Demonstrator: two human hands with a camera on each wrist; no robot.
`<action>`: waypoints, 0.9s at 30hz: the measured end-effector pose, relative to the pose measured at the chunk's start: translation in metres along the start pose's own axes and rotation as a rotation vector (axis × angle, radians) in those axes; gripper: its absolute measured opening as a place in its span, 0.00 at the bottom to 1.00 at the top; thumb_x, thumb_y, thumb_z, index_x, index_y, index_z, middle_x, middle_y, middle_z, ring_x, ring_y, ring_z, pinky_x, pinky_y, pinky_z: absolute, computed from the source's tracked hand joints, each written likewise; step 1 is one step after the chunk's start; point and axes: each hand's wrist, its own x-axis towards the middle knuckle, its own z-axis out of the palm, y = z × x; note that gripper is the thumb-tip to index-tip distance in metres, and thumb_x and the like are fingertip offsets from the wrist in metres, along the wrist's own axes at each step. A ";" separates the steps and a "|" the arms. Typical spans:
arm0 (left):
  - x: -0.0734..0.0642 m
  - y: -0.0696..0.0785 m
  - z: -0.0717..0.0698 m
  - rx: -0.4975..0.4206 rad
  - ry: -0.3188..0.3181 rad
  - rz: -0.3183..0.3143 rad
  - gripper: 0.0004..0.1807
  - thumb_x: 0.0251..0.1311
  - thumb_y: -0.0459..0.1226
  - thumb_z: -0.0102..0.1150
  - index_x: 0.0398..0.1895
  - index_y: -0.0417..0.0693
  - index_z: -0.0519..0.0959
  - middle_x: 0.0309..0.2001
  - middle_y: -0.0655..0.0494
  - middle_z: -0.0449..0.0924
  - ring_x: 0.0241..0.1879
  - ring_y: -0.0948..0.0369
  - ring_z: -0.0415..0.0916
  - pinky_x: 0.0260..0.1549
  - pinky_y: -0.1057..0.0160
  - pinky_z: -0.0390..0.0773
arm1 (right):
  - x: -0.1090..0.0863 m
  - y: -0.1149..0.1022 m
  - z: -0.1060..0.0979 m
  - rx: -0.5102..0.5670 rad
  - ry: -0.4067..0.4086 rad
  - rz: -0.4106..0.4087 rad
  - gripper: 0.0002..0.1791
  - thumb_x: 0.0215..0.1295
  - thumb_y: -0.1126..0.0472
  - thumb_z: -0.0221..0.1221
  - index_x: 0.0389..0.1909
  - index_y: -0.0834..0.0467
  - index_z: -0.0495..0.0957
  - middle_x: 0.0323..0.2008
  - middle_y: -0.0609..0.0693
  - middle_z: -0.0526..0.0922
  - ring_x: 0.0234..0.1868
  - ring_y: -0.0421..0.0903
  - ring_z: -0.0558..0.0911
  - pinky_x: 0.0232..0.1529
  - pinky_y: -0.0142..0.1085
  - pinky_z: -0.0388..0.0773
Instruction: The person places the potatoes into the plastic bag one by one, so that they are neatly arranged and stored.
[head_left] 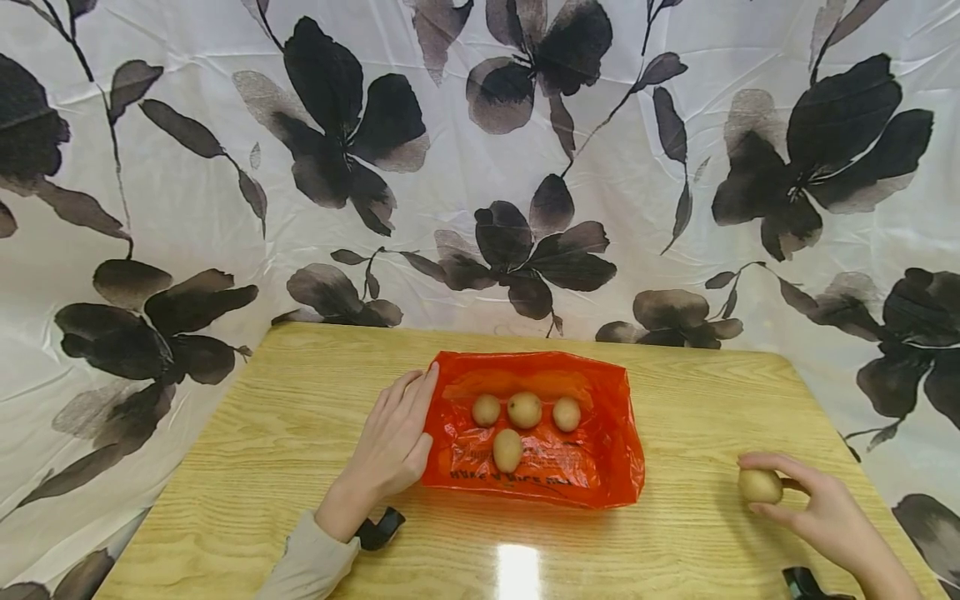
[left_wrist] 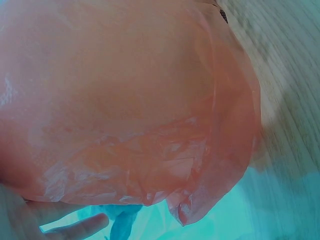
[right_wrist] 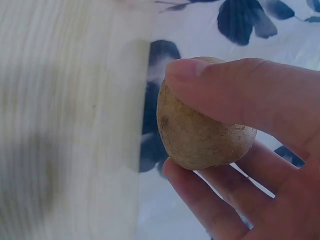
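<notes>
A red plastic bag (head_left: 536, 492) lies spread with its sides raised on the table. Several potatoes (head_left: 524, 410) rest in it, three along the back and one in front. My left hand (head_left: 397, 433) touches the bag's left side, fingers stretched along the edge. The left wrist view shows the bag (left_wrist: 125, 100) up close, with fingertips (left_wrist: 85, 227) past its edge. Off to the right, my right hand (head_left: 825, 504) pinches another potato (head_left: 759, 486) between thumb and fingers. In the right wrist view, this potato (right_wrist: 195, 135) is held over the table's edge.
The wooden table (head_left: 300, 392) has a floral cloth (head_left: 420, 208) hanging behind it and down its sides. Dark straps (head_left: 381, 528) show at both wrists. Bare tabletop lies between the bag and my right hand.
</notes>
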 end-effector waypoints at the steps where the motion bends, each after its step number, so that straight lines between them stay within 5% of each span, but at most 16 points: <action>1: 0.000 0.000 0.000 0.001 0.000 0.000 0.40 0.52 0.32 0.39 0.74 0.31 0.57 0.65 0.38 0.70 0.67 0.43 0.61 0.64 0.44 0.60 | 0.001 -0.002 0.000 -0.004 0.003 -0.005 0.33 0.36 0.74 0.76 0.49 0.50 0.84 0.48 0.32 0.81 0.51 0.16 0.70 0.40 0.16 0.72; 15: 0.000 0.001 0.000 0.000 -0.002 -0.003 0.40 0.51 0.32 0.39 0.74 0.32 0.57 0.65 0.39 0.70 0.67 0.42 0.61 0.64 0.44 0.61 | 0.012 -0.035 0.002 -0.020 0.042 -0.095 0.38 0.32 0.78 0.75 0.51 0.51 0.83 0.50 0.37 0.81 0.52 0.18 0.71 0.44 0.15 0.70; 27: 0.000 0.000 0.001 0.003 0.005 0.006 0.40 0.51 0.33 0.40 0.73 0.31 0.58 0.64 0.38 0.70 0.67 0.41 0.61 0.64 0.43 0.61 | 0.024 -0.067 0.002 -0.004 0.131 -0.058 0.39 0.34 0.75 0.77 0.55 0.57 0.80 0.51 0.31 0.79 0.52 0.20 0.72 0.45 0.14 0.70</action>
